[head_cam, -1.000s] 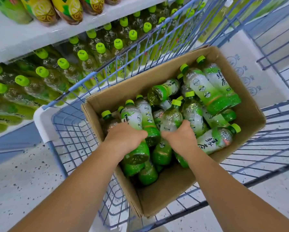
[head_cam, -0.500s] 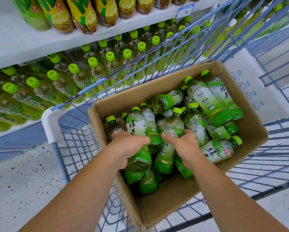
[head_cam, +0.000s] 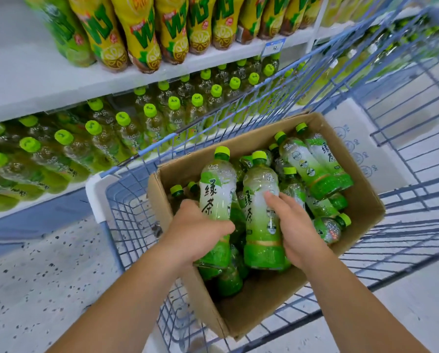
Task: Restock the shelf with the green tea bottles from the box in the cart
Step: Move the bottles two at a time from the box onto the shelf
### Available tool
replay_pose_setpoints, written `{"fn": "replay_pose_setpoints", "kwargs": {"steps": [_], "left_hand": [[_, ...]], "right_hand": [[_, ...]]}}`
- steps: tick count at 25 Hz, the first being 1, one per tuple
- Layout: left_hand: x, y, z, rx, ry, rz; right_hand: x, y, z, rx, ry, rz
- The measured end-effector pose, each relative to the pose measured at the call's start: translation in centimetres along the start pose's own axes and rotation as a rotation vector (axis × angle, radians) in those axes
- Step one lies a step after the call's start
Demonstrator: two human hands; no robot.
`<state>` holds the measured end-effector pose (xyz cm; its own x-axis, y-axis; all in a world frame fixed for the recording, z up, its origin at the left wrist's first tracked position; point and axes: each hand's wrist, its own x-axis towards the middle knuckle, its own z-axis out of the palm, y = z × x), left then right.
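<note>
I am holding two green tea bottles upright over the box [head_cam: 264, 301], which is sitting in the cart [head_cam: 126, 200] at about five o'clock from the middle of my view. My left hand [head_cam: 195, 233] is wrapping round the lower body of the left-hand bottle [head_cam: 214, 189], and my right hand [head_cam: 294, 230] is curling its fingers across the label of the right-hand bottle [head_cam: 260, 200]. The two are standing just beside each other, caps pointing to twelve o'clock. Loose bottles [head_cam: 315, 169] are lying in the box beneath them and out toward two o'clock. The shelf [head_cam: 35, 80] is standing at ten o'clock beyond the cart's wire wall, its lower tier carrying the shelved row [head_cam: 149, 110] of green tea, with yellow bottles [head_cam: 139, 39] on the board above. What I am worrying about is the swing toward ten o'clock: a base could be catching the cart rim and twisting out of my fingers, the right grip looking the shallower of the two on a slick label. The shelved row is looking tightly packed at the front, so pushing in carelessly could be toppling neighbours, and a raised cap could be knocking the board overhead.
</note>
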<state>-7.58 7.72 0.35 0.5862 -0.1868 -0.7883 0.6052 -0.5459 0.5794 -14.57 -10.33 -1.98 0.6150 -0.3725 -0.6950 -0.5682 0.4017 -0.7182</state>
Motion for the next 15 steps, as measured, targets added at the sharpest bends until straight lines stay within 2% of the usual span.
{"fn": "replay_pose_setpoints", "kwargs": {"steps": [5,10,15], "left_hand": [[-3.7,-0.5,-5.2,-0.072,-0.064,0.191],[-6.1,-1.6,-12.1,-0.139,0.063,0.297],[-7.7,-2.3,-20.0,-0.351,0.136,0.349]], "right_hand": [[-5.4,-2.8,4.2,0.155,-0.173,0.073],[-7.6,-4.5,10.8,0.017,-0.190,-0.076],[-9.0,-6.2,19.3,-0.034,-0.263,-0.129]]}}
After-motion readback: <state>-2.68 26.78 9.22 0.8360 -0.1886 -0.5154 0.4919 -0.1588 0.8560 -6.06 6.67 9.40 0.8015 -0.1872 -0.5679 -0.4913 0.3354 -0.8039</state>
